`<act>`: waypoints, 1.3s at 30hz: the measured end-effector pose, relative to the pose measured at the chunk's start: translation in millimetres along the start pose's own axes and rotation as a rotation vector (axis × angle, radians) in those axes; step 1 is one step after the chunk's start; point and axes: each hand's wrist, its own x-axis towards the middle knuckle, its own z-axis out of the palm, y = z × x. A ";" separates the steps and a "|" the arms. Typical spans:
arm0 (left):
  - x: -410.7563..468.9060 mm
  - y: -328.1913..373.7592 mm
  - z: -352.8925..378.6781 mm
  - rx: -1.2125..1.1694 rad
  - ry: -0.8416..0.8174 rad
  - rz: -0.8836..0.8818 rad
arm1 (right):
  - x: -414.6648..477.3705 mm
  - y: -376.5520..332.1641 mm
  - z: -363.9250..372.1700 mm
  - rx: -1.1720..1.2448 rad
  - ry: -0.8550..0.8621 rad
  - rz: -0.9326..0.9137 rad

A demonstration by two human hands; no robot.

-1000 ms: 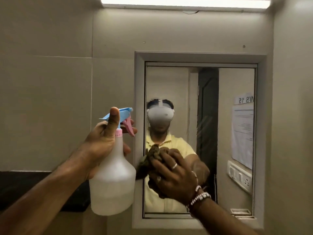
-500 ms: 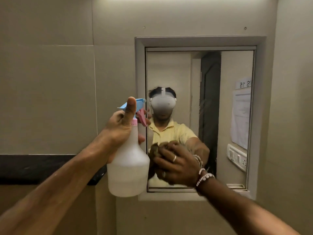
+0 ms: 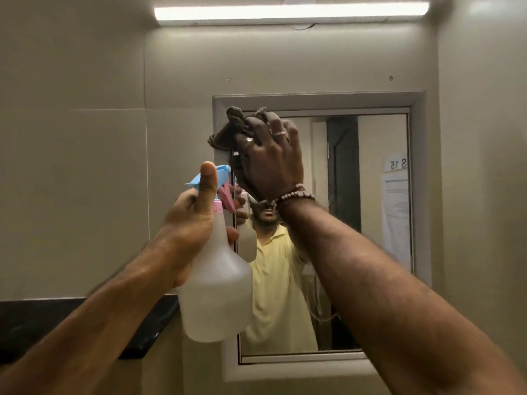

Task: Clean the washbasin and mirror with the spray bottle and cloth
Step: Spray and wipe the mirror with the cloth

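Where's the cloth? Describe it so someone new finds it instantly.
Start at the framed mirror on the beige wall, then go to its top-left corner. There the right hand holds a bunched cloth up against the frame and glass. It is dark brown and crumpled, unlike the pale translucent spray bottle the left hand grips lower down.

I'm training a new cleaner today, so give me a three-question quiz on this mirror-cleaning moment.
1. True or false: the left hand grips the spray bottle.
2. Where on the mirror does the right hand hold the cloth? A) upper left corner B) bottom edge C) right side
3. Fill in: the bottle's trigger is coloured ____.

Key: 1 true; 2 A; 3 pink.
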 end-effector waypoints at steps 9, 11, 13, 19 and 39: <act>6.8 23.3 10.8 -0.033 -0.075 0.049 | -22.4 68.0 -14.1 0.037 0.061 0.281; 4.9 26.0 17.0 -0.056 -0.093 0.059 | -37.0 105.7 -22.7 0.002 0.074 0.375; 4.4 26.2 22.8 -0.063 -0.109 0.062 | -50.7 139.6 -31.5 -0.056 0.067 0.475; 6.8 19.6 28.9 -0.051 -0.123 0.037 | -64.1 165.9 -37.6 -0.169 0.126 0.732; -3.6 16.7 -2.4 -0.034 -0.100 0.023 | -103.1 14.5 -4.5 0.037 -0.001 -0.137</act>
